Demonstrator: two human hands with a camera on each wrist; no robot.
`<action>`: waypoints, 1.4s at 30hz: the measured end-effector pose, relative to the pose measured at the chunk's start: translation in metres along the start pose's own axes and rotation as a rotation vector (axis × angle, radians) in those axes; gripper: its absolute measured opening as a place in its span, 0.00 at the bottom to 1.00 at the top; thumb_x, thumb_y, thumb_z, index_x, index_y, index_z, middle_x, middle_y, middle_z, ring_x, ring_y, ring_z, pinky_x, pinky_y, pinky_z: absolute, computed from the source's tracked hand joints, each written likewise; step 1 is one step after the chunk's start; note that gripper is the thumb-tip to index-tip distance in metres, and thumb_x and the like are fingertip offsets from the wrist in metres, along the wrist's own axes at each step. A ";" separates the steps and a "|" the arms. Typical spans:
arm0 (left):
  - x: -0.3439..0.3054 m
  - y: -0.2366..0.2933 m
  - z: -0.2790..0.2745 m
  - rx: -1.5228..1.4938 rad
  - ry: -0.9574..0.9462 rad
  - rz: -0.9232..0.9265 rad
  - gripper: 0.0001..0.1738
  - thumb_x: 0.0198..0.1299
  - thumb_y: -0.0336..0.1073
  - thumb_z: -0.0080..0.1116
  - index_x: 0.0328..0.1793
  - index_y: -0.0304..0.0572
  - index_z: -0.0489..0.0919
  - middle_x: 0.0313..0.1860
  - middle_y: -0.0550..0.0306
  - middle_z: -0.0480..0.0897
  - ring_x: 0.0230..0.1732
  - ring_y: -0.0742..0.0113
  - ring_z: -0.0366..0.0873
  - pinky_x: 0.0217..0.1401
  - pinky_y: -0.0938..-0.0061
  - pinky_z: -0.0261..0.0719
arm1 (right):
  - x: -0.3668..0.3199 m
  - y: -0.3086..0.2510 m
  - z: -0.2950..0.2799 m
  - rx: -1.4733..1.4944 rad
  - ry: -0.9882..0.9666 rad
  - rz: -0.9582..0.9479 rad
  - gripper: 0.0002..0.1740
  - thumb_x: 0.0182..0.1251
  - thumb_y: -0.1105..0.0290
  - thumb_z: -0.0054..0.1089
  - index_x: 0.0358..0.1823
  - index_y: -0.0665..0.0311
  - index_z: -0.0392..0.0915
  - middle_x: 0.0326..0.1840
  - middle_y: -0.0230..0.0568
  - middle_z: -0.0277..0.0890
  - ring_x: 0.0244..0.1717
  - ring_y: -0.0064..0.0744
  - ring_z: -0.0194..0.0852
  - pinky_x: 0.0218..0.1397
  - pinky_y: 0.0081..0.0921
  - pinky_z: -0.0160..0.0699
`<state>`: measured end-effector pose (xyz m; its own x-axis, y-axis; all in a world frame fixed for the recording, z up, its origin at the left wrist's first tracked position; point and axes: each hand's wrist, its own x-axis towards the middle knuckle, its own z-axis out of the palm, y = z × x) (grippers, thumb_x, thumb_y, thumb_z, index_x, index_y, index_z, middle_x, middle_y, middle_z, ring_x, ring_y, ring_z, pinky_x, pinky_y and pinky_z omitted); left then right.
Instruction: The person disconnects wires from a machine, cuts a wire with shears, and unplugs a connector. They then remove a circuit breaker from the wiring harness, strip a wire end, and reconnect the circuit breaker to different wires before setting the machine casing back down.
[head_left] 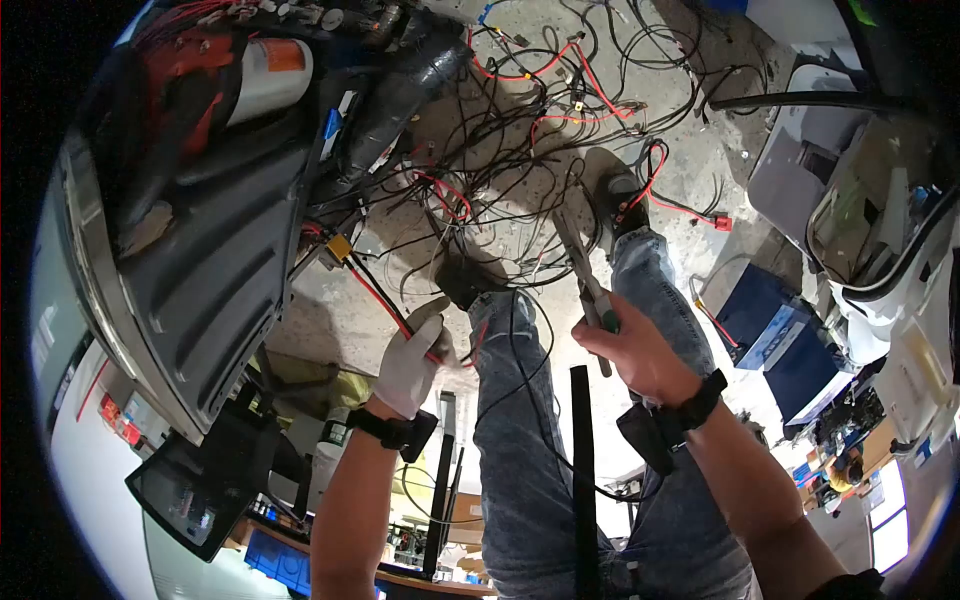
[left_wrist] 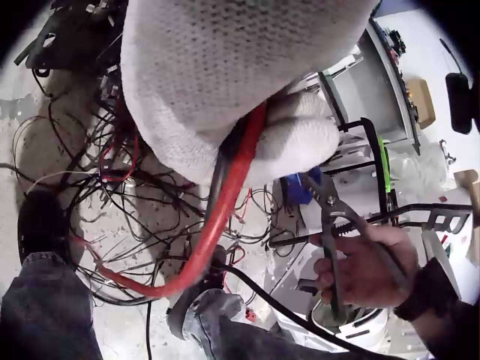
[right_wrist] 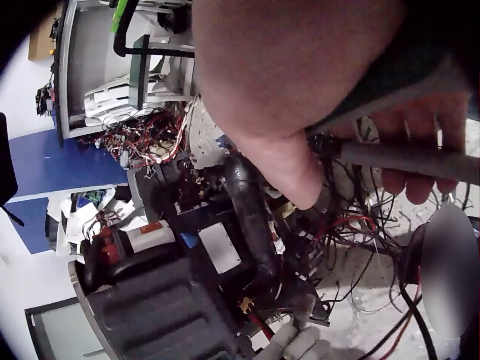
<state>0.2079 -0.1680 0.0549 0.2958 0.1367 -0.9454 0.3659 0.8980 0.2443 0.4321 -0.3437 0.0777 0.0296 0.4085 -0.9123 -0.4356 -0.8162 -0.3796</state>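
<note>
My gloved left hand point(head_left: 408, 365) grips a red-and-black cable point(head_left: 378, 292), which runs up to a yellow connector point(head_left: 339, 246) beside the grey plastic shell. In the left wrist view the cable's red wire point(left_wrist: 202, 244) curves down out of the white glove point(left_wrist: 225, 82). A bare right hand point(head_left: 640, 350) holds a pair of grey pliers point(head_left: 578, 255) by the handles. Seen from the left wrist, the handles of the pliers point(left_wrist: 331, 225) are spread apart, with fingers round them. The pliers are apart from the cable.
Tangled wires point(head_left: 500, 170) cover the floor between and beyond the feet. A large dark grey plastic shell point(head_left: 215, 260) stands at left. Blue boxes point(head_left: 770, 335) and a light grey plastic housing point(head_left: 805, 150) are at right. A thin black cable point(head_left: 545, 440) hangs across the legs.
</note>
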 end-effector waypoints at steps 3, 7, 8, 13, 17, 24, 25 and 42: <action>0.011 -0.013 -0.009 0.070 0.072 0.047 0.16 0.63 0.31 0.48 0.56 0.34 0.70 0.34 0.58 0.78 0.37 0.69 0.77 0.45 0.75 0.74 | -0.007 0.001 -0.003 -0.094 -0.023 -0.096 0.29 0.60 0.58 0.57 0.56 0.71 0.63 0.28 0.39 0.70 0.29 0.29 0.66 0.35 0.28 0.67; 0.024 -0.024 -0.028 0.068 0.034 0.069 0.14 0.62 0.29 0.48 0.53 0.34 0.71 0.44 0.54 0.78 0.47 0.67 0.76 0.57 0.74 0.72 | -0.011 0.007 -0.003 -0.081 0.071 -0.086 0.29 0.59 0.58 0.57 0.55 0.71 0.64 0.28 0.38 0.70 0.29 0.27 0.65 0.35 0.26 0.66; 0.025 -0.026 -0.033 0.072 0.025 0.073 0.13 0.61 0.28 0.48 0.52 0.34 0.71 0.46 0.54 0.78 0.49 0.67 0.76 0.59 0.73 0.71 | -0.009 0.013 -0.005 -0.048 0.051 -0.063 0.29 0.59 0.58 0.58 0.55 0.71 0.64 0.28 0.38 0.70 0.29 0.27 0.65 0.35 0.26 0.66; 0.027 -0.029 -0.040 0.136 0.025 0.081 0.14 0.61 0.29 0.48 0.54 0.35 0.70 0.47 0.53 0.78 0.51 0.67 0.75 0.59 0.73 0.71 | -0.010 0.028 -0.004 0.032 0.062 -0.018 0.30 0.58 0.57 0.58 0.56 0.72 0.64 0.28 0.37 0.70 0.29 0.26 0.65 0.33 0.26 0.66; 0.032 -0.025 -0.044 0.075 0.032 0.132 0.20 0.61 0.34 0.51 0.58 0.33 0.67 0.49 0.49 0.77 0.52 0.60 0.74 0.62 0.68 0.68 | -0.008 0.029 0.000 -0.010 0.081 -0.025 0.32 0.58 0.56 0.59 0.55 0.74 0.64 0.30 0.40 0.71 0.29 0.26 0.66 0.33 0.25 0.67; 0.063 0.018 -0.051 -0.215 0.003 0.349 0.19 0.63 0.38 0.48 0.59 0.42 0.68 0.47 0.57 0.76 0.46 0.64 0.75 0.49 0.68 0.75 | -0.012 -0.001 0.006 -0.138 0.117 -0.031 0.38 0.57 0.52 0.58 0.61 0.73 0.60 0.42 0.52 0.73 0.42 0.38 0.71 0.48 0.31 0.67; 0.068 0.027 -0.052 -0.233 0.003 0.357 0.18 0.63 0.38 0.49 0.58 0.43 0.68 0.47 0.59 0.76 0.44 0.65 0.75 0.49 0.69 0.75 | -0.008 -0.002 0.003 -0.150 0.068 -0.009 0.39 0.57 0.52 0.57 0.62 0.73 0.58 0.45 0.55 0.73 0.46 0.40 0.72 0.50 0.32 0.67; 0.153 0.061 -0.046 0.105 0.157 0.604 0.18 0.60 0.39 0.54 0.52 0.37 0.72 0.41 0.60 0.76 0.42 0.75 0.74 0.47 0.77 0.74 | 0.299 -0.017 -0.145 -1.011 -0.127 -0.199 0.14 0.67 0.70 0.42 0.45 0.63 0.78 0.35 0.40 0.79 0.29 0.29 0.74 0.35 0.26 0.75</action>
<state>0.2350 -0.0735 -0.0847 0.3468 0.6739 -0.6524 0.2614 0.5985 0.7573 0.5784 -0.2674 -0.2107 -0.1026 0.5656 -0.8183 0.5268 -0.6669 -0.5270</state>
